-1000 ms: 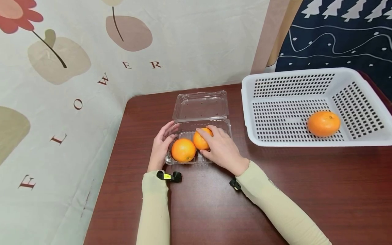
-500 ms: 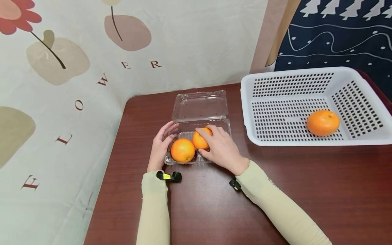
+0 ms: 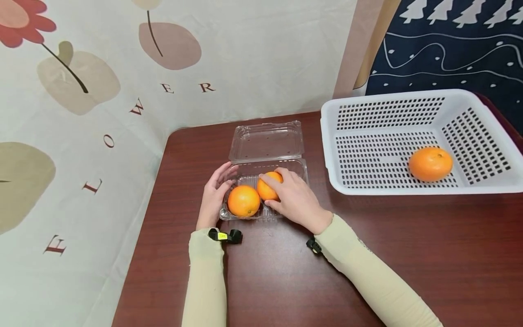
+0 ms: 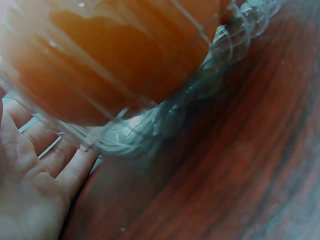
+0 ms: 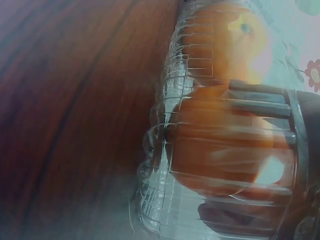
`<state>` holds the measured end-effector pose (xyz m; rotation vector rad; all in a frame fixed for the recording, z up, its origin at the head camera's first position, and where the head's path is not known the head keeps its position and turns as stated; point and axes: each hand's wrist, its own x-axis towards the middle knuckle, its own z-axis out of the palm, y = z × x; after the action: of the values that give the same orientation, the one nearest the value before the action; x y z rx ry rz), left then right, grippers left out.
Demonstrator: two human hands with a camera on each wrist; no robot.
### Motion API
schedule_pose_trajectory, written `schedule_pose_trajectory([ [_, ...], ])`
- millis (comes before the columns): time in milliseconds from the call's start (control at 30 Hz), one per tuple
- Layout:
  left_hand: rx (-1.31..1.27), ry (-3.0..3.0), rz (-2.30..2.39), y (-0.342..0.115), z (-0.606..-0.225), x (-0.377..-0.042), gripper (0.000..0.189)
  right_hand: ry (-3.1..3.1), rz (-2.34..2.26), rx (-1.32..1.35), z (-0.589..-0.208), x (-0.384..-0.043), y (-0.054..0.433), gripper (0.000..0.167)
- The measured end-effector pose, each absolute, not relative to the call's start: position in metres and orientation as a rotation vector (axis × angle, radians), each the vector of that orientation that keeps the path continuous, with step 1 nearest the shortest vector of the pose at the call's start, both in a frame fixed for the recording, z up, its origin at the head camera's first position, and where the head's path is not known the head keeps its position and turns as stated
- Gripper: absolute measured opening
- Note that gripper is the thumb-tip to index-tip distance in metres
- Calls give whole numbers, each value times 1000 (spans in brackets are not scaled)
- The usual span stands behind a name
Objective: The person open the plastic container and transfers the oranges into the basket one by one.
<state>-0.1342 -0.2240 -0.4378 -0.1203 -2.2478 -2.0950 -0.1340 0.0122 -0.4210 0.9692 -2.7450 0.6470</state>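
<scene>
A clear plastic clamshell box [image 3: 305,171] lies on the table, its lid [image 3: 267,141] folded back behind it. Inside sit two oranges. My right hand [image 3: 297,200] reaches in from the right and grips the farther orange [image 3: 267,190], thumb on the near side and fingers over the top. The nearer orange [image 3: 244,201] rests in the front left part of the box. My left hand [image 3: 213,195] stands along the box's left side, and in the left wrist view its fingers [image 4: 75,170] extend along the clear wall. Through that wall the right wrist view shows both oranges, one closer [image 5: 215,150].
A white perforated basket [image 3: 328,152] stands at the right, with one more orange [image 3: 431,164] in it. Behind the brown table [image 3: 278,281] hangs a pale printed cloth [image 3: 261,59], and a dark blue one [image 3: 445,54] at the back right.
Both hands, the box and the oranges keep nearly the same places. At the left, the pale cloth's lower printed letters have drifted rightward.
</scene>
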Motion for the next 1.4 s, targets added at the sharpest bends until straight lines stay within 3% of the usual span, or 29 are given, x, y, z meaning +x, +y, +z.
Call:
schedule_pose_trajectory([
  [1400, -102, -2289, -2062, -221, -432, -131, 46, -2687, 838, 896, -417, -134, 14, 62],
])
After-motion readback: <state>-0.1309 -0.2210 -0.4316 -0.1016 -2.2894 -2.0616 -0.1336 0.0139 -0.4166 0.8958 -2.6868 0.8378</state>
